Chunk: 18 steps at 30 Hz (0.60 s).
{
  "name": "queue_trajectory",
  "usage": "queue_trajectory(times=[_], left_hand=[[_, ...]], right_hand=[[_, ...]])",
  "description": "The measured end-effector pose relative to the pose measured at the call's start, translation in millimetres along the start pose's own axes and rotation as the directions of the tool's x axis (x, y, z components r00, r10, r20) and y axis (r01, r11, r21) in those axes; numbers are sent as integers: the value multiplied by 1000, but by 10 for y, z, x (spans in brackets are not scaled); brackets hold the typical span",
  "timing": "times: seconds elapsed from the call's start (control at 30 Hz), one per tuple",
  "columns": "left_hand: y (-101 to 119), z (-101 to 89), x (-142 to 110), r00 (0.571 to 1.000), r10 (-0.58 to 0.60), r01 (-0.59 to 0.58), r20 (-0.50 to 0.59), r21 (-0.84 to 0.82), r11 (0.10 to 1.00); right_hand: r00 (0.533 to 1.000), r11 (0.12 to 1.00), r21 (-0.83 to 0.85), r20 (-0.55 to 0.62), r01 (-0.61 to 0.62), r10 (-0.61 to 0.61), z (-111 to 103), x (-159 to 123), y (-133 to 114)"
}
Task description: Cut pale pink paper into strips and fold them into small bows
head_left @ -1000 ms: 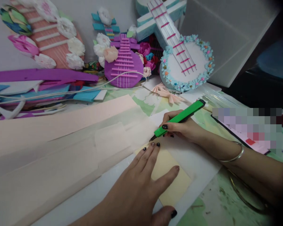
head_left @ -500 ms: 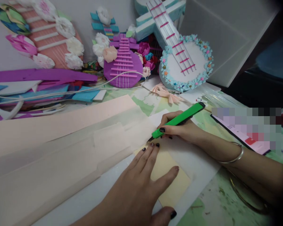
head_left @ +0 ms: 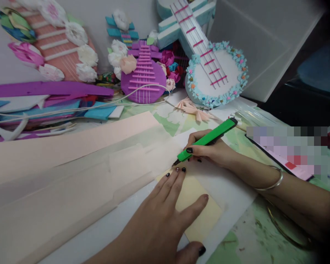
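My right hand (head_left: 209, 148) grips a green utility knife (head_left: 207, 140) much like a pen, and its dark, narrow tip points down to the left. That tip meets the upper edge of a pale yellow card (head_left: 206, 220), just beyond my left fingertips. Across the card lies my left hand (head_left: 161, 211), palm down, with its fingers stretched out and the thumb spread to the right. Part of the card is hidden under this hand. A white sheet (head_left: 233, 194) lies beneath the card.
Pale pink sheets (head_left: 79, 146) and a translucent wrapped stack (head_left: 71, 198) cover the left side. Behind stand a purple paper instrument (head_left: 144, 79) and a light blue one (head_left: 217, 73). A phone (head_left: 286, 156) lies at right. A white cable (head_left: 99, 104) crosses foam scraps.
Almost nothing differs. The utility knife and my right hand show only a very slight shift, while my left hand stays in place on the card.
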<state>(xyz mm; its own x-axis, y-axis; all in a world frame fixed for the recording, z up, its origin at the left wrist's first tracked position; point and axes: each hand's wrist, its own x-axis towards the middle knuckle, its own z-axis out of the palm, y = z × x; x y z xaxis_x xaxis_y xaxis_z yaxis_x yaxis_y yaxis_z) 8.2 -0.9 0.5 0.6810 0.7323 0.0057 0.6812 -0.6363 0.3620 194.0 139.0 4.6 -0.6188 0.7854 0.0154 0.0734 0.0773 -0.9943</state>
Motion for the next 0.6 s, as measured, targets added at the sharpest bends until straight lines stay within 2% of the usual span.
queue_trajectory(times=[0.23, 0.5, 0.6], left_hand=[[-2, 3, -6, 1000, 6, -6, -11, 2, 1000], [-4, 4, -5, 1000, 5, -5, -11, 9, 1000], [-2, -8, -3, 1000, 5, -5, -2, 8, 1000]], right_hand=[[1000, 1000, 2, -7, 13, -13, 1, -10, -8], [1000, 996, -88, 1, 7, -7, 13, -4, -62], [1000, 998, -58, -11, 1, -1, 4, 1, -41]])
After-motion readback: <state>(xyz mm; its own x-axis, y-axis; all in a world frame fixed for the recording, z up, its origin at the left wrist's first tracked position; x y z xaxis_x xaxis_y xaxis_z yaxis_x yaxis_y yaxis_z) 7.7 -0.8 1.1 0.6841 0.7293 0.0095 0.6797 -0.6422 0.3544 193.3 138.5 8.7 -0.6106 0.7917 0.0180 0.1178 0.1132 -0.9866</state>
